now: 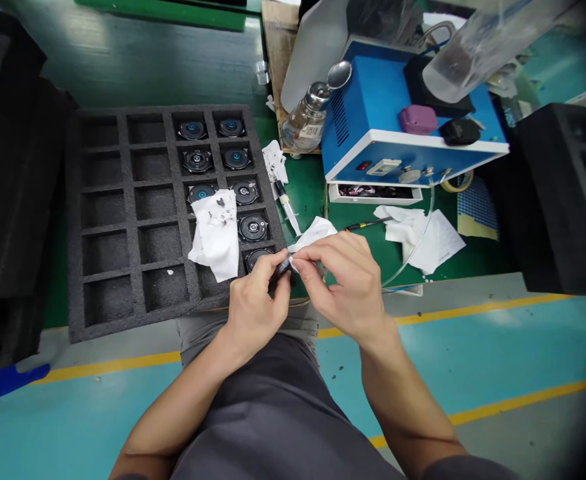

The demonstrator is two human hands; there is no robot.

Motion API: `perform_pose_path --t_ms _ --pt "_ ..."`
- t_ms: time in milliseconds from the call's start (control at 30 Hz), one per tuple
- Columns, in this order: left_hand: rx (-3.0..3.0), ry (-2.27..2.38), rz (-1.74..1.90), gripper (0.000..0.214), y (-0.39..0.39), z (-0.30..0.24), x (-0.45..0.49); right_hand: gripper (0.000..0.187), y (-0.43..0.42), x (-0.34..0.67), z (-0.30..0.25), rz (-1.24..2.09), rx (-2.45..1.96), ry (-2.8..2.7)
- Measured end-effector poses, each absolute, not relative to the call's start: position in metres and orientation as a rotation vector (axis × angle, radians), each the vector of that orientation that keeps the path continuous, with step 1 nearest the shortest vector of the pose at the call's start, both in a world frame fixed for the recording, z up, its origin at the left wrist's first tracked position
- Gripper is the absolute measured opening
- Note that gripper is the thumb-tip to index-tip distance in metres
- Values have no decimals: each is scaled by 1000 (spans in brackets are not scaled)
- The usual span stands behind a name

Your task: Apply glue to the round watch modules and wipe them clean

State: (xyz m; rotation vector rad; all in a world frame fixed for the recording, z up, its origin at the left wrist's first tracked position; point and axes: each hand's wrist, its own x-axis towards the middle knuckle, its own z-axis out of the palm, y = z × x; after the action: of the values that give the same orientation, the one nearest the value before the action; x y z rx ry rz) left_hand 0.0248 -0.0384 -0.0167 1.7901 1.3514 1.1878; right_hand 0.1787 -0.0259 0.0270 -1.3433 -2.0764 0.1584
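Observation:
My left hand (257,300) is closed, gripping a small dark part (283,267) edge-on between thumb and fingers; it may be one of the round black watch-like units, but the fingers cover most of it. My right hand (345,283) pinches a bit of white wipe (317,230) against that part. Below and left of them lies a black foam tray (130,223) with square compartments. Round black watch-like units (253,227) sit in its two right columns. A second white wipe (217,233) with dark smears lies across the tray. Beside the tray is a syringe (289,210).
A blue dispenser box (373,120) with a clear tube (423,240) stands at the back right. Near it are a glass bottle (305,123), a pen (367,225) and crumpled wipes (407,230). Black foam stacks (547,200) flank the table on both sides.

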Motion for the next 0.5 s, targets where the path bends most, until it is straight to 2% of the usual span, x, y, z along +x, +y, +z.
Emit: perform_pose_path --t_ms 233,333,500 --pt "1823 1316 1154 29 -42 -15 25 10 -26 171 33 273 -1418 -1986" --pt "1737 1355 1164 32 -52 -1 25 11 -31 169 32 215 -1358 -2046" --pt "1637 1484 1115 35 -50 6 22 7 -8 170 -30 64 -1039 -1881"
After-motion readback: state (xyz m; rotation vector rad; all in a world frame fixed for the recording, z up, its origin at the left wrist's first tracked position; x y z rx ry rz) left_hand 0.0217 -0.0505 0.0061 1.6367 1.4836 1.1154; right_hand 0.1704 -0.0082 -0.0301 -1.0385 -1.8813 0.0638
